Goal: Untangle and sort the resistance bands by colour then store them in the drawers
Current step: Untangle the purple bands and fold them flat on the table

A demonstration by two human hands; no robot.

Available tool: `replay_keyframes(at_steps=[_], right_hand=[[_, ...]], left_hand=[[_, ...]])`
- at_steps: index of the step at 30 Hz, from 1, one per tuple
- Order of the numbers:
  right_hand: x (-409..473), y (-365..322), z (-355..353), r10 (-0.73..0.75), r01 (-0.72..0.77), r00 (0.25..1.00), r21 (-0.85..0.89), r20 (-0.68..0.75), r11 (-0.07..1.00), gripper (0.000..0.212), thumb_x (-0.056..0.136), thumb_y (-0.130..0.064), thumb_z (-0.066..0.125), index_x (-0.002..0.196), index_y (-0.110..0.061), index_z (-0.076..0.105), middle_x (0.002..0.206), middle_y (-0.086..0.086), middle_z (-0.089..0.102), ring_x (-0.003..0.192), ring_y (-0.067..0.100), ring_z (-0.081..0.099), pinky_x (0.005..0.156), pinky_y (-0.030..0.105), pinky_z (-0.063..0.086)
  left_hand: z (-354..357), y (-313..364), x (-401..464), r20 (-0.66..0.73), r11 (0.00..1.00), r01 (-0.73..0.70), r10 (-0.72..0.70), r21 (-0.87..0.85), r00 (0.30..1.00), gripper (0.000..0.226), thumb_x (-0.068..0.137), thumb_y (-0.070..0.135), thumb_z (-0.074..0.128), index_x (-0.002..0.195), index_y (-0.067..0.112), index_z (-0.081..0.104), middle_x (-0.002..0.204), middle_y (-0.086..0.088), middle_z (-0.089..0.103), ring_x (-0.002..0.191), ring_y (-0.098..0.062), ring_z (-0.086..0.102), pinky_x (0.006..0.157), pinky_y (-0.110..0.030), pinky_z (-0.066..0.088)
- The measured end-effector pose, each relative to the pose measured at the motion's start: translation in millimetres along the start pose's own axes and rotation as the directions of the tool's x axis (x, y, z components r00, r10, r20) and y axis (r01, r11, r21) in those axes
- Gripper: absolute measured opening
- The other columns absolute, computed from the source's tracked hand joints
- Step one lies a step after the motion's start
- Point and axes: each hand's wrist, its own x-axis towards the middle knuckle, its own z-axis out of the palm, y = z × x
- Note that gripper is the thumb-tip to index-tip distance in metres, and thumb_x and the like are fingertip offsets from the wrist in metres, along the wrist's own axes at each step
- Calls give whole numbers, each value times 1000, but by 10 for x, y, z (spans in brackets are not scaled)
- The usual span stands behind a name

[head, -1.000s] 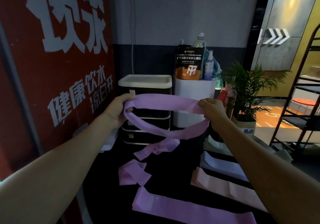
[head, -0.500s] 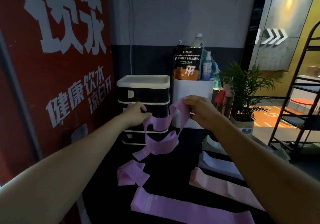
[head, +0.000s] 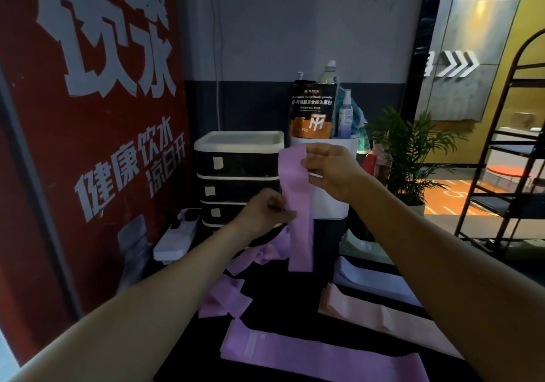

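Left hand (head: 265, 213) now lower, grip pinched on the side of the purple band (head: 298, 204), no longer stretched wide across but hanging upright as one flat strip in front of the drawer unit (head: 239, 175); right hand (head: 330, 172) raised, grip pinching its top end; seemingly pulled free of the crumpled purple tangle (head: 224, 299) on the bench (head: 283, 302); probably ready to join the flat purple band (head: 318, 355); pink band (head: 380, 316) lying apart, right.

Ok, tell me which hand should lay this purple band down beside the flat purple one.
Probably the right hand: it pinches the hanging purple band at its top and carries its weight. The left hand only grips the band's edge midway. The flat purple band lies below, near both.
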Motion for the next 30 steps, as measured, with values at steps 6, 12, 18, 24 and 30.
replay_keyframes(at_steps=[6,12,18,24,30], right_hand=[[-91,-115,-116,-31,30,999,57,10,998,32,88,8,52,118,-2,58,101,8,65,95,20,63,87,33,53],[-81,51,-273,11,0,978,55,-207,998,33,86,7,58,118,5,57,118,23,60,105,31,61,88,36,54],[-138,163,-253,107,-203,976,-608,-191,768,22,96,-22,47,107,-13,64,90,-1,71,88,17,63,74,24,45],[-209,141,-83,-262,260,956,-785,129,562,24,91,-29,59,86,-6,65,90,9,68,79,16,61,72,23,49],[-318,114,2,-347,429,890,-797,295,424,13,84,-13,67,97,-11,67,92,1,64,69,-1,50,60,0,37]], left_hand=[[67,60,-21,146,999,32,-31,-2,989,27,81,12,71,107,11,62,105,-5,65,96,-17,61,89,-32,49],[-37,-29,-101,75,995,82,-77,-59,994,19,83,28,69,72,15,61,72,-3,58,72,-16,53,75,-32,47],[-225,175,-126,29,936,157,-156,-316,987,12,91,16,58,80,12,60,77,-3,63,71,-10,59,64,-15,52],[-245,392,-90,74,918,178,-162,-355,984,8,91,12,58,85,14,64,83,-1,66,77,-11,60,71,-22,50],[-225,505,-78,89,905,202,-182,-375,979,8,90,13,58,93,11,65,89,-4,69,84,-16,64,75,-28,52]])
